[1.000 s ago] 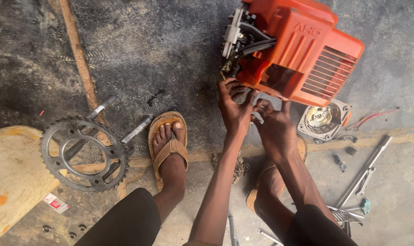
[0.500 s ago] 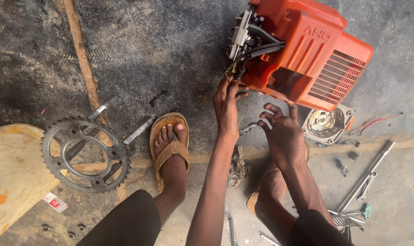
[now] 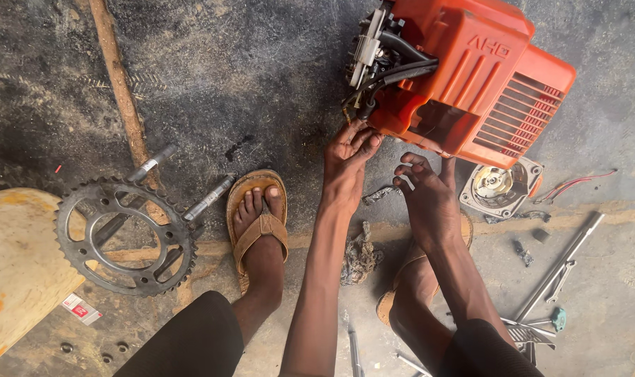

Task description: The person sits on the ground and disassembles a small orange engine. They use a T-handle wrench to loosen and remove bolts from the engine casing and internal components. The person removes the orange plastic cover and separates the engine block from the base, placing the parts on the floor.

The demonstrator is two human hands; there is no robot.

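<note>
Obs., seated on the concrete floor (image 3: 213,77), working at its far right area.

My left hand (image 3: 350,162) is up against the lower left corner of the orange engine housing (image 3: 471,77), fingers loosely curled and touching the underside by the black hoses (image 3: 401,66); it closes on nothing that I can see. My right hand (image 3: 426,192) sits just below the housing, fingers spread, thumb and forefinger pinched on a small pale part (image 3: 407,180), too small to identify.

Judgement: do this step slowly. Steady the housing with the left fingertips, keep the pinch firm and line the small part up by feel, since the housing hides its underside from me.

Containers: none proper. The round recoil cover (image 3: 498,187) lies open-side up just right of my right hand, a metal hub showing inside. Loose on the floor: a large sprocket (image 3: 125,236) near the left edge, a rag (image 3: 361,255) between my legs, metal rods (image 3: 562,262) at right.
</note>
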